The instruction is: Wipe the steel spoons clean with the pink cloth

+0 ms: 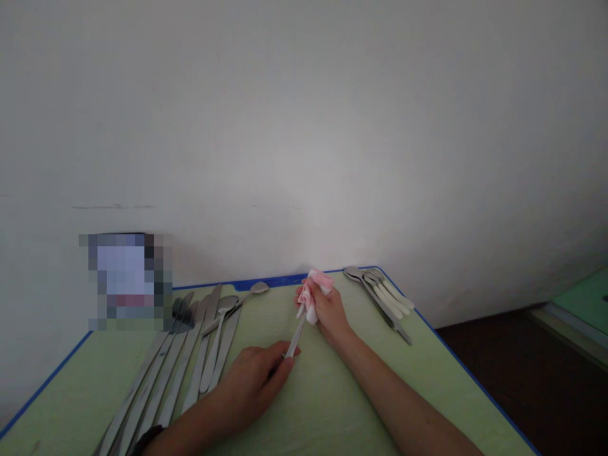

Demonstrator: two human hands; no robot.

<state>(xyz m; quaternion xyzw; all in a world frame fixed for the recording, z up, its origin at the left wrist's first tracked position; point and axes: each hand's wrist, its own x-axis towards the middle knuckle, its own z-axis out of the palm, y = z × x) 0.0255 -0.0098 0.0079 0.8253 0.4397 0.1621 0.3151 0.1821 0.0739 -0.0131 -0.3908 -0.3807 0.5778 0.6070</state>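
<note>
My left hand [254, 380] is closed around the near end of a slim, silvery piece of cutlery [296, 337]. Its far end disappears into a crumpled pink and white cloth [311, 297], so I cannot tell which kind of cutlery it is. The cloth is gripped in my right hand [331, 311], wrapped about that far end. Left of my hands lie several long metal knives [166, 373] side by side, with a spoon [219, 339] among them. Another spoon [259, 289] rests at an angle towards the wall.
A pale green table [365, 405] with a blue edge stands against a white wall [304, 126]. At its back right lie several white-handled forks [392, 296] and metal spoons [368, 291]. A blurred-out upright object [126, 278] stands at the back left.
</note>
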